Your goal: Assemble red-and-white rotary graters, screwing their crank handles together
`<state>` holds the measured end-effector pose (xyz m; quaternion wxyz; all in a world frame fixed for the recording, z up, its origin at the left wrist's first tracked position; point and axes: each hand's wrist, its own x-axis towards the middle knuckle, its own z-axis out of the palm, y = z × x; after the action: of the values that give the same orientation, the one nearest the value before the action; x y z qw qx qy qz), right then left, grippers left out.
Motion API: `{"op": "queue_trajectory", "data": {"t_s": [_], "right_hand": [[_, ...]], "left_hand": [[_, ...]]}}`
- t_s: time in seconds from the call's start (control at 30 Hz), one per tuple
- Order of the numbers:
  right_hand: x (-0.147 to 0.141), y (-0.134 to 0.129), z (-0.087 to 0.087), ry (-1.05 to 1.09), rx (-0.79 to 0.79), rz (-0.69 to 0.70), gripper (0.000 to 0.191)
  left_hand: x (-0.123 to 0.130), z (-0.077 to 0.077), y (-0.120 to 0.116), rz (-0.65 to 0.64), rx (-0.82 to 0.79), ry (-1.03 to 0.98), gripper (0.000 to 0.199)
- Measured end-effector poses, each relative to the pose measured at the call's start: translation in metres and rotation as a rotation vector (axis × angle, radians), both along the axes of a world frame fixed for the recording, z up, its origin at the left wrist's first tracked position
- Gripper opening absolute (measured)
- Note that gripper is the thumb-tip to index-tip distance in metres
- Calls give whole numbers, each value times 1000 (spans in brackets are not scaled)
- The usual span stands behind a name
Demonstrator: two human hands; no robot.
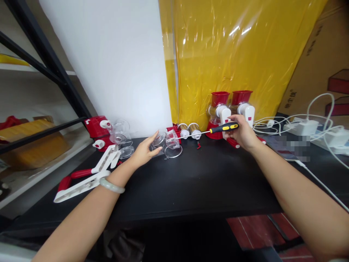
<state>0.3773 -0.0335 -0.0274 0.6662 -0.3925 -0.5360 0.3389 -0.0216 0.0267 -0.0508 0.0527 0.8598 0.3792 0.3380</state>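
My right hand (242, 133) grips the black and yellow handle of a screwdriver (225, 127). Its long shaft points left, and the tip overlaps a clear plastic part (173, 140) on the black table. My left hand (147, 149), a pale bangle on its wrist, has thumb and fingers apart beside a clear round part (159, 140); whether they touch cannot be made out. Behind lie two metal grater drums (194, 130) with white ends and a small red piece (199, 146). Two red and white rotary graters (219, 109) stand behind my right hand.
White crank arms with red handles (79, 174) lie at the left, before red housings (96, 129) and clear parts (120, 134). On the right are a phone (280, 147), white cables and chargers (305, 127). A yellow-wrapped panel (231, 47) stands behind the table.
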Motion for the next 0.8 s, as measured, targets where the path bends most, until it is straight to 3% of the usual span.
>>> {"op": "queue_trajectory", "data": {"t_s": [0.1, 0.27, 0.4, 0.47, 0.67, 0.8], "right_hand": [[-1, -1, 1, 30, 47, 29, 42], [3, -1, -2, -203, -21, -113, 28], [3, 3, -1, -27, 0, -17, 26], [2, 3, 0, -3, 28, 7, 36], [6, 1, -4, -204, -13, -176, 37], [8, 4, -3, -93, -5, -91, 33]], "left_hand": [[0, 1, -1, 11, -7, -2, 77], [2, 1, -1, 13, -6, 8, 79], [1, -1, 0, 24, -9, -2, 78], [0, -2, 2, 31, -14, -3, 79], [1, -2, 1, 13, -44, 37, 78], [2, -2, 1, 17, -46, 63, 76]]}}
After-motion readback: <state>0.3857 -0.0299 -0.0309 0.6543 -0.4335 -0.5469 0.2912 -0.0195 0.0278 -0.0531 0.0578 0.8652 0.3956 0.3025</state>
